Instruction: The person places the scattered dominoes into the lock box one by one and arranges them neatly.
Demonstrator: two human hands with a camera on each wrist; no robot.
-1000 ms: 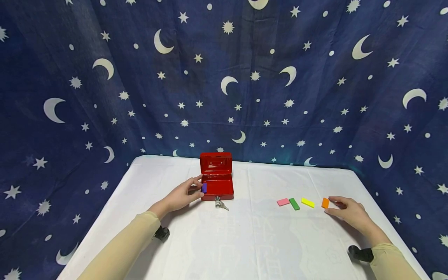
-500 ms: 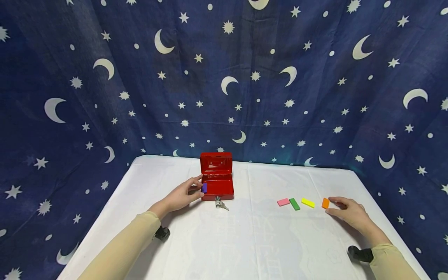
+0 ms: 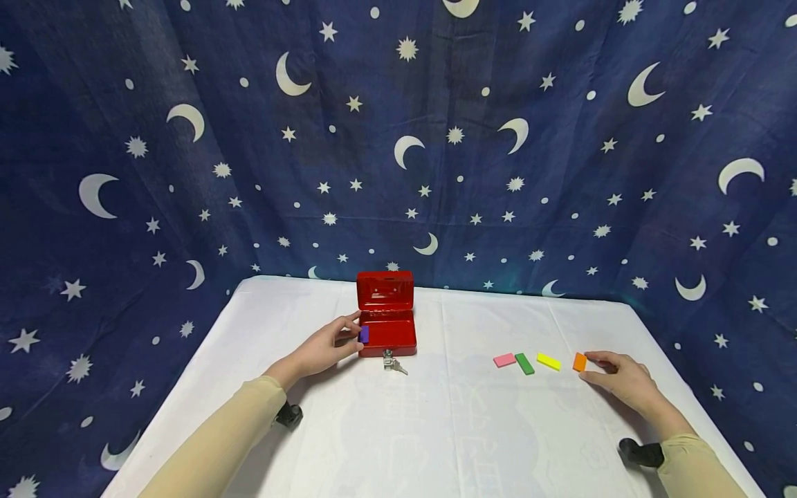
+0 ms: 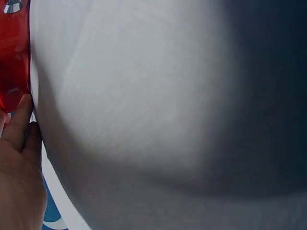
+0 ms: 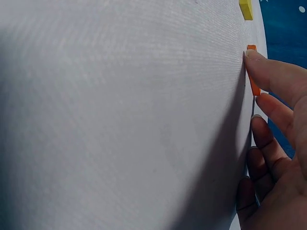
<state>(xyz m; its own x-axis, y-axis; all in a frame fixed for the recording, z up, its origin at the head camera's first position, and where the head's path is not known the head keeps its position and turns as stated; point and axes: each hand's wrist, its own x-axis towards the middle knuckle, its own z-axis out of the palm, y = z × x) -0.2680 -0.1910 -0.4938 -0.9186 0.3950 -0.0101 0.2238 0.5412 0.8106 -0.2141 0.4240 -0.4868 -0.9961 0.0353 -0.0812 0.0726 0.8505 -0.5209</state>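
Observation:
A red metal cash box (image 3: 398,351) stands at the middle of the table with its lid (image 3: 385,290) raised. My left hand (image 3: 324,347) is at the box's left side, thumb and index finger pinching a small purple block (image 3: 364,335) at the left wall. In the left wrist view other fingers (image 4: 24,108) lie right against the red box; the purple block is mostly hidden there. Far to the right, my right hand (image 3: 623,380) pinches an orange block (image 3: 580,362) on the table between thumb and index finger. The right wrist view shows the thumb at one end of this orange block (image 5: 253,79).
A lock (image 3: 388,357) with keys (image 3: 398,366) is at the box's front. Left of the orange block lie pink (image 3: 504,360), green (image 3: 524,364) and yellow (image 3: 548,361) blocks. A dark star-and-moon curtain (image 3: 436,173) stands behind the white-covered table (image 3: 373,443).

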